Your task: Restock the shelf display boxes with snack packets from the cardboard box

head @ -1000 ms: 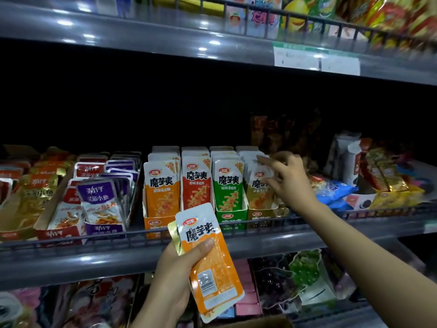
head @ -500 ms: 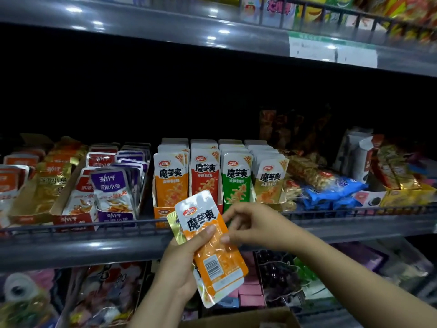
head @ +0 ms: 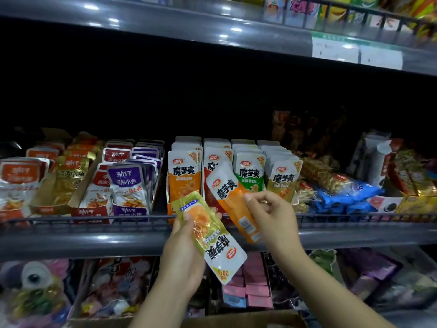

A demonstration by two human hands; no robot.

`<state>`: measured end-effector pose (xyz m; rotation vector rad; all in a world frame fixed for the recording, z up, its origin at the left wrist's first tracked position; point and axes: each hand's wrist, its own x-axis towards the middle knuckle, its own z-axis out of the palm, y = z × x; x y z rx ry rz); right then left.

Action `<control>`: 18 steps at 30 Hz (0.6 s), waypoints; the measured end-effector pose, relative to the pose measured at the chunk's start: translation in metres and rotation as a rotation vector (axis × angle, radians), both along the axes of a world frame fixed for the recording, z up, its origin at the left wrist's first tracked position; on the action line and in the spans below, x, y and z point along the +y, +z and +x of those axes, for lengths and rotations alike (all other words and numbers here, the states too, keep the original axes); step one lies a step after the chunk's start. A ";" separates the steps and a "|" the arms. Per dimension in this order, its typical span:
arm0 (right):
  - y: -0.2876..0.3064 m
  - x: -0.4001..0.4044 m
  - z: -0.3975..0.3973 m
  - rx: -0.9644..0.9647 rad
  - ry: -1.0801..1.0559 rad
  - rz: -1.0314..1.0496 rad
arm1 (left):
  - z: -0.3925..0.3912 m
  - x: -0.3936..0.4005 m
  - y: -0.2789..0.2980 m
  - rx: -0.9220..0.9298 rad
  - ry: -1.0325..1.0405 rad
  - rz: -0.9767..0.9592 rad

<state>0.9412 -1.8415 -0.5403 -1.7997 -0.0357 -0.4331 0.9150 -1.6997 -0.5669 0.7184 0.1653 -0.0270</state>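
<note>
Pinching the orange packet (head: 233, 197) near its lower half, the right hand (head: 272, 216) holds it just in front of the orange display box (head: 183, 185), which serves as the landmark here. The packet's long axis runs on a slant, its white top end pointing up and left toward that box and its barcode end hanging down and right, below the fingers (head: 250, 198). It overlaps the red row just right of the orange display box, so the slot it belongs in lies up and to the left of the fingers.

The left hand (head: 186, 252) grips a yellow-green packet (head: 208, 235) below the orange display box, in front of the shelf rail (head: 94, 220), upside down with its white end pointing down and right. The right hand is the nearer to the box. In my judgement, the coming move needs the orange packet turned upright and shifted left. The cardboard box (head: 248, 320) edge shows well below.
</note>
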 end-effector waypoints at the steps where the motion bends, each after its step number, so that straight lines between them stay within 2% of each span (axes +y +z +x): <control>1: -0.003 0.004 -0.002 -0.032 0.003 -0.024 | -0.001 -0.002 0.002 -0.019 -0.001 -0.001; 3: -0.011 0.013 -0.007 -0.024 0.045 -0.014 | -0.003 -0.005 0.004 -0.052 0.000 0.000; 7: -0.023 0.026 -0.013 0.108 0.257 0.221 | -0.004 -0.006 0.004 -0.107 -0.004 -0.007; 10: -0.026 0.029 -0.011 0.152 0.305 0.169 | -0.005 -0.002 0.004 -0.158 -0.012 -0.013; 13: -0.024 0.028 -0.002 0.198 0.328 0.137 | -0.005 0.003 0.000 -0.175 -0.034 0.154; 18: -0.004 0.029 0.025 0.287 0.349 0.160 | -0.001 0.016 -0.006 -0.060 0.082 0.397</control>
